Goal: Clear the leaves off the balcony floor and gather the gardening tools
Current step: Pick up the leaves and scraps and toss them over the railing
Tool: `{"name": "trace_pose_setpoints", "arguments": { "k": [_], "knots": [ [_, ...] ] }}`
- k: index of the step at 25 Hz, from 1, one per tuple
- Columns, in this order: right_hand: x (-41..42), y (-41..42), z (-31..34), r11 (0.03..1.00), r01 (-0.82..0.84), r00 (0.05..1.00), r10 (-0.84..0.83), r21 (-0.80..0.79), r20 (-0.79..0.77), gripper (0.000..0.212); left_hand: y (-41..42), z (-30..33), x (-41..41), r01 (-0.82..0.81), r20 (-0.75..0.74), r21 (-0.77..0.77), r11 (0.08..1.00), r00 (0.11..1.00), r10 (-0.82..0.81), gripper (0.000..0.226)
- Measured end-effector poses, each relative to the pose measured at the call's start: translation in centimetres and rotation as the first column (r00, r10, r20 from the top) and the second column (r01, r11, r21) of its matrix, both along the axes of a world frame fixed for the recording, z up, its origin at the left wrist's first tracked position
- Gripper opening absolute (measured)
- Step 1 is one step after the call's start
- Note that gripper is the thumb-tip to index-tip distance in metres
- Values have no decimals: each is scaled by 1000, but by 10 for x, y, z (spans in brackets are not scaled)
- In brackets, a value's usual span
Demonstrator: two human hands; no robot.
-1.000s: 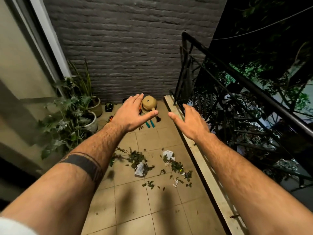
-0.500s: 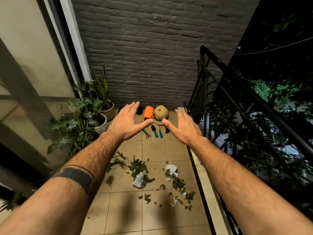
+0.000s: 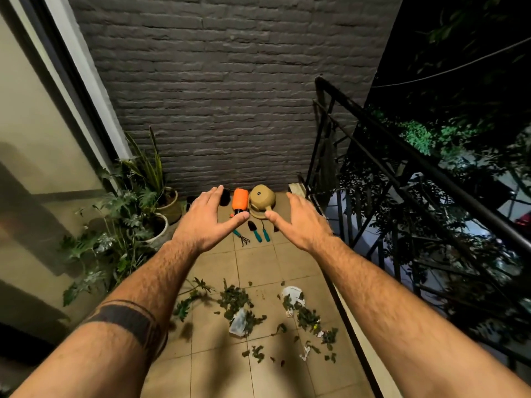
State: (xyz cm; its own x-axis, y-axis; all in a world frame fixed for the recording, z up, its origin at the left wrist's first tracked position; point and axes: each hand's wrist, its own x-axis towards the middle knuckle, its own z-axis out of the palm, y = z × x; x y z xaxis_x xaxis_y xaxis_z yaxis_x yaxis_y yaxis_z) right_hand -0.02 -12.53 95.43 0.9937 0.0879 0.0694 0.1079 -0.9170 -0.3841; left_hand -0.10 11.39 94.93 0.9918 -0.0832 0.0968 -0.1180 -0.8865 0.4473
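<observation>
Head view: reaching out with left hand [image 3: 205, 218] and right hand [image 3: 301, 221] spread and empty, nothing started, torn green leaves [image 3: 238, 304] littering the beige floor tiles [image 3: 287, 262], teal-handled garden tools [image 3: 257, 235] lying ungathered by the wall.

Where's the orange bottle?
The orange bottle lies on the floor at the far end by the brick wall, just left of the tan watering can.

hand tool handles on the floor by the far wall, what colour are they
Teal, seen in the head view: the hand tool handles lie on the tiles.
</observation>
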Motion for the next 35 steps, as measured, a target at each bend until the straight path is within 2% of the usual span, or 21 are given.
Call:
{"name": "trace_pose_setpoints", "arguments": {
  "k": [9,13,18,26,35],
  "knots": [
    [25,22,-18,999,43,999,-44,-4,-18,85,18,-16,44,116,-42,58,992,993,-114,110],
    [40,-2,-62,998,-28,995,22,-59,-101,77,-1,-57,46,111,-107,109,988,989,-100,110],
    [63,-35,-145,995,-77,982,64,-69,-178,70,-26,-129,62,29,-144,59,998,989,-21,113],
    [108,-51,-363,994,-88,969,71,-64,-238,64,-33,-332,102,-34,-187,52,998,981,43,107],
    [147,-70,-680,990,-65,969,32,-128,-247,57,-26,-665,147,-40,-255,89,995,965,62,100]
  ]
}}
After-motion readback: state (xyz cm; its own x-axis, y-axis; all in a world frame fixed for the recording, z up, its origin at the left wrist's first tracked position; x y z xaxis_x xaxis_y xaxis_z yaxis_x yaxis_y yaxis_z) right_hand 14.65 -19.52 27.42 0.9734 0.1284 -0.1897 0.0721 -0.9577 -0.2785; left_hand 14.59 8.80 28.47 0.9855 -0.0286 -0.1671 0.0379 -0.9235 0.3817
